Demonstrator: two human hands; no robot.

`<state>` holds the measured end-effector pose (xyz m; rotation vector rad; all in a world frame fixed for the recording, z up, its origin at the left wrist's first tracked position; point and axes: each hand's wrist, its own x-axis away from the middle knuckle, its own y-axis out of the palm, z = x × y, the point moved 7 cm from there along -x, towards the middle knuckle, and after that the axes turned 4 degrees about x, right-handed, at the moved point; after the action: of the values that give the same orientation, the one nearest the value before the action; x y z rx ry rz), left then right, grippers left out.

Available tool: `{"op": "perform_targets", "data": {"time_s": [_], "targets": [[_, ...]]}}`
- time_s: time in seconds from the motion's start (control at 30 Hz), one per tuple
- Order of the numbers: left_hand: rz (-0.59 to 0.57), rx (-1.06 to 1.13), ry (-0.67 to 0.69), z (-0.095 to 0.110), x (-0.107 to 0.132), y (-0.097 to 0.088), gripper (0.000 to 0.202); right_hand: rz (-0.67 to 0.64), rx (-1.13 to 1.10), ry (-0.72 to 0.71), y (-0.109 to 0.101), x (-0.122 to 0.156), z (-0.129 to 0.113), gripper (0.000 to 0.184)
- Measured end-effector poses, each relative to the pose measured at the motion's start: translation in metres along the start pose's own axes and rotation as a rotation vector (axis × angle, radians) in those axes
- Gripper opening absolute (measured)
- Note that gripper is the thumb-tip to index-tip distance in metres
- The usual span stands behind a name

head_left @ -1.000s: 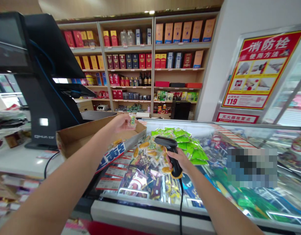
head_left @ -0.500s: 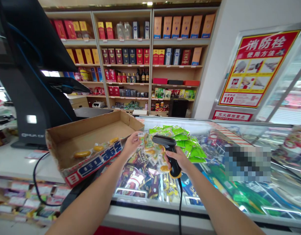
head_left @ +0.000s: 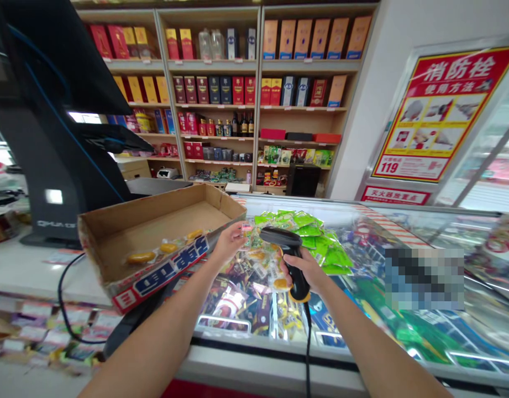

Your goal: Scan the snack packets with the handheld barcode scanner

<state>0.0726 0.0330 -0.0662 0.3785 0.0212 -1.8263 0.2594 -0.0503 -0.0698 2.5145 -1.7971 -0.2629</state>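
Note:
My right hand [head_left: 306,269] grips the handle of a black barcode scanner [head_left: 284,241] over the glass lid of a chest freezer [head_left: 362,260]. My left hand [head_left: 229,241] pinches a small clear snack packet [head_left: 249,233] right in front of the scanner's head; a pink glow shows on the packet. A pile of clear packets with yellow contents [head_left: 260,265] and a heap of green packets [head_left: 316,240] lie on the glass below both hands. To the left sits an open cardboard box [head_left: 155,237] with a few yellow packets in it.
A black checkout terminal [head_left: 51,138] stands on the white counter [head_left: 26,271] at left, its cable looping down. Shelves of boxed and bottled goods [head_left: 237,99] fill the back wall. A red fire-hydrant poster [head_left: 440,110] hangs at right.
My left hand came back from over the cardboard box and brought a packet down to the scanner's head. The right hand and scanner barely moved.

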Motion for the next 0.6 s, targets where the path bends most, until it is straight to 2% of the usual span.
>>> {"op": "perform_targets", "data": {"time_s": [0.47,0.53,0.6], "targets": [[0.016,-0.019,-0.020,0.003,0.001,0.002,0.064,-0.008,0.000,-0.017,0.003,0.001,-0.005,0.035],[0.031,-0.034,0.012,0.005,0.001,0.000,0.061,0.002,0.006,-0.018,0.004,0.002,-0.006,0.034],[0.093,-0.074,0.117,0.009,-0.001,-0.006,0.053,0.018,0.002,-0.023,0.004,0.003,-0.007,0.033]]}}
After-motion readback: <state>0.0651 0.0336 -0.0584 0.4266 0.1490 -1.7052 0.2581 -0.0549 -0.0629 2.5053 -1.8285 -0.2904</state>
